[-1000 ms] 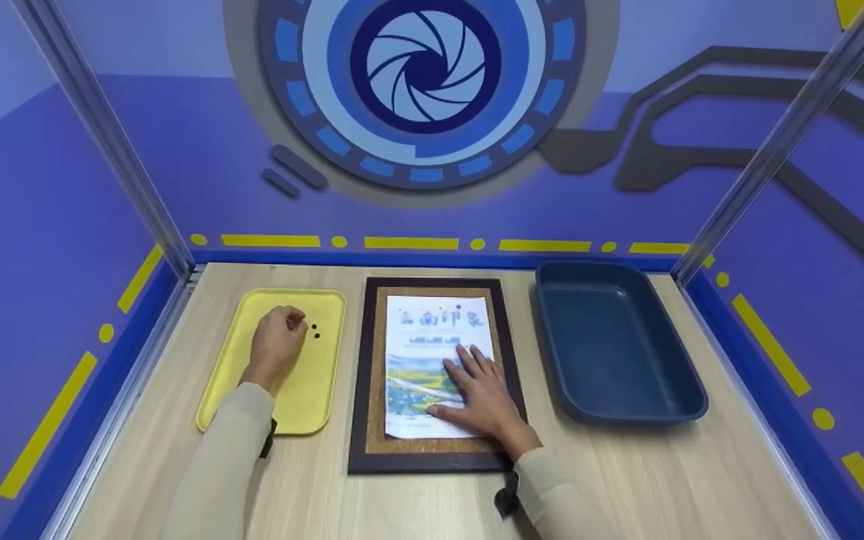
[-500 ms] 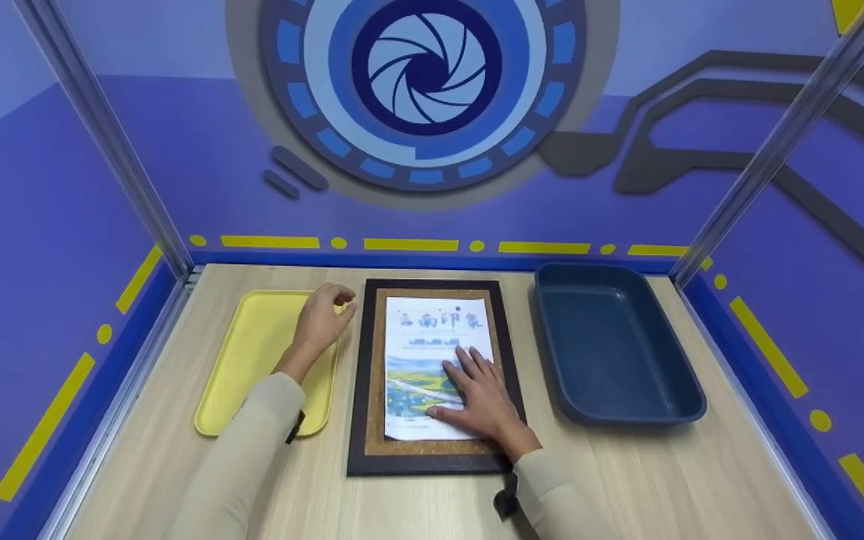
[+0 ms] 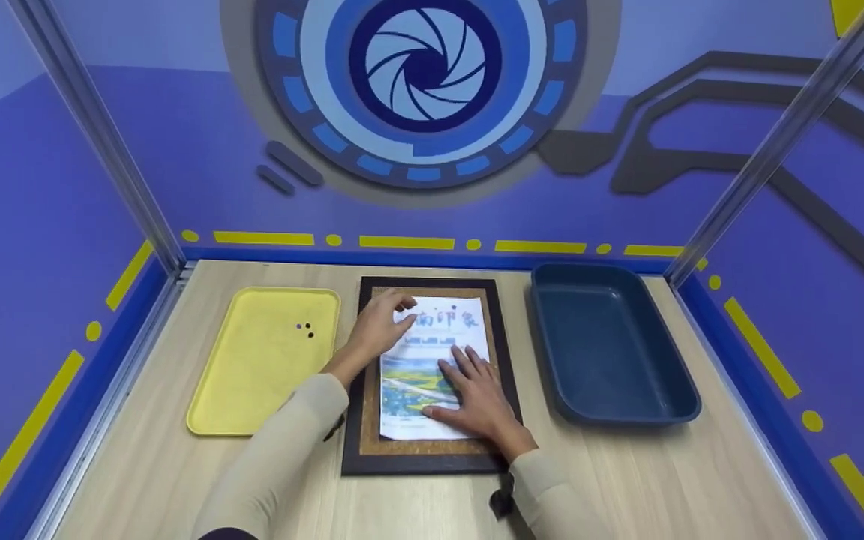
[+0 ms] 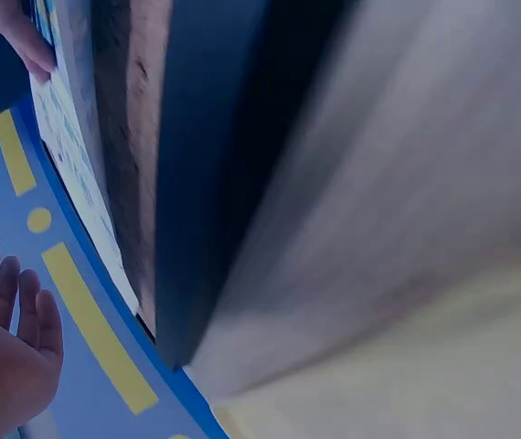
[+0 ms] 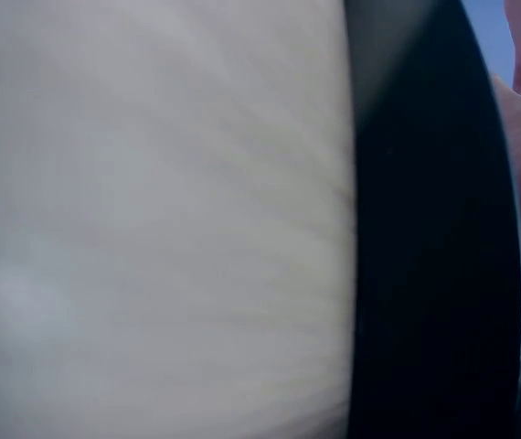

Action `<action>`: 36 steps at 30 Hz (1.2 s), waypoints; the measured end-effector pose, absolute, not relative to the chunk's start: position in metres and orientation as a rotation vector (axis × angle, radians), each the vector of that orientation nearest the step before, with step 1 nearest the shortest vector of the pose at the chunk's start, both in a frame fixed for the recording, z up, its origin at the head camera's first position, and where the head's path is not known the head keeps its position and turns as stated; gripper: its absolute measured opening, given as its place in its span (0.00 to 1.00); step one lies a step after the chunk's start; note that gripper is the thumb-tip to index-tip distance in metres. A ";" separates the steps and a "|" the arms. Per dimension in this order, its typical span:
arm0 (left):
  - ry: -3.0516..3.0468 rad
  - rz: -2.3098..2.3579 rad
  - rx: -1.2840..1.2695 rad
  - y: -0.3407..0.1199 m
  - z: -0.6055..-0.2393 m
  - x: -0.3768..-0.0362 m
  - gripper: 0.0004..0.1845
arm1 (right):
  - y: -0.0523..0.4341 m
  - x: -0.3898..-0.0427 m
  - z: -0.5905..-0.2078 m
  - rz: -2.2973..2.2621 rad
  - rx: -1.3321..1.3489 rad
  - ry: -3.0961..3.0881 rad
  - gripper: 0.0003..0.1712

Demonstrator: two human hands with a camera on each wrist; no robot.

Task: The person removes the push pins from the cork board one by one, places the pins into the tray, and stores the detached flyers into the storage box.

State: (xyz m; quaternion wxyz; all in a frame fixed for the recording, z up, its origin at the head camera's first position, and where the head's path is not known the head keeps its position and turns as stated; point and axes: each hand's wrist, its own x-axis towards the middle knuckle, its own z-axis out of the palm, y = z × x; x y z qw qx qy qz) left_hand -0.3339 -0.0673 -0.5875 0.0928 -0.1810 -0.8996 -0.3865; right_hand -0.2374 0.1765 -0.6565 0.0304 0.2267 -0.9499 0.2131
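A printed sheet (image 3: 421, 360) lies on a cork board in a dark frame (image 3: 352, 405) at the table's middle. My right hand (image 3: 473, 394) lies flat on the sheet's lower right and presses it down. Over the sheet's top-left corner, my left hand (image 3: 381, 324) has its fingers bent and fingertips drawn together, as if pinching something tiny, apparently a pin; the thing itself is too small to make out. Left of the board, a yellow tray (image 3: 214, 390) holds two small black pins (image 3: 304, 330). The left wrist view is blurred and shows my palm (image 4: 5, 366) beside the frame's edge (image 4: 196, 183).
A deep blue bin (image 3: 612, 352) stands right of the board with nothing visible in it. Metal posts (image 3: 102, 142) rise at the back corners, and purple walls close the table on three sides. Bare wood (image 3: 664, 480) runs along the front.
My left hand left the yellow tray and moved right, onto the sheet's top-left corner. The two pins on the tray came back into view. My right hand stayed flat on the sheet.
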 end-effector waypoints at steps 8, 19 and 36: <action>-2.578 -1.336 -0.541 -0.030 -0.590 -0.345 0.12 | 0.177 -0.238 -0.653 0.633 0.675 -2.951 0.59; -2.584 -1.470 -0.419 -0.005 -0.604 -0.363 0.13 | 0.177 -0.238 -0.653 0.640 0.674 -2.955 0.58; -2.494 -1.685 -0.274 0.006 -0.587 -0.380 0.17 | 0.176 -0.237 -0.655 0.657 0.700 -2.929 0.57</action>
